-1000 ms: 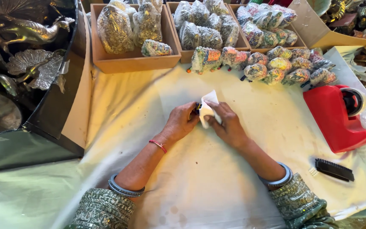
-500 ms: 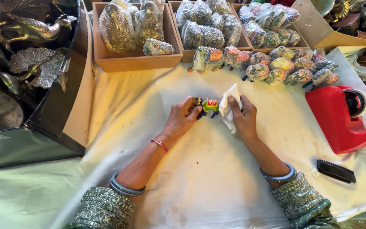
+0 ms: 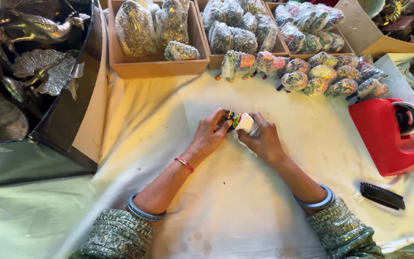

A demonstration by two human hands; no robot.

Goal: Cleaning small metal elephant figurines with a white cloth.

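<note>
Left of the red tape dispenser [image 3: 389, 136], your left hand [image 3: 209, 136] and right hand [image 3: 264, 141] both grip one painted figurine [image 3: 231, 119], half-wrapped in white paper [image 3: 246, 123].

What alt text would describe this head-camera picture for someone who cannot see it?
Two hands, the left hand and the right hand, together hold a small colourful figurine half covered in white wrap over a white cloth. Wrapped figurines fill wooden boxes beyond; a red tape dispenser sits to the right.

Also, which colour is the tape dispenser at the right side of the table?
The tape dispenser is bright red with a dark roll holder, seen best in the head view.
</note>
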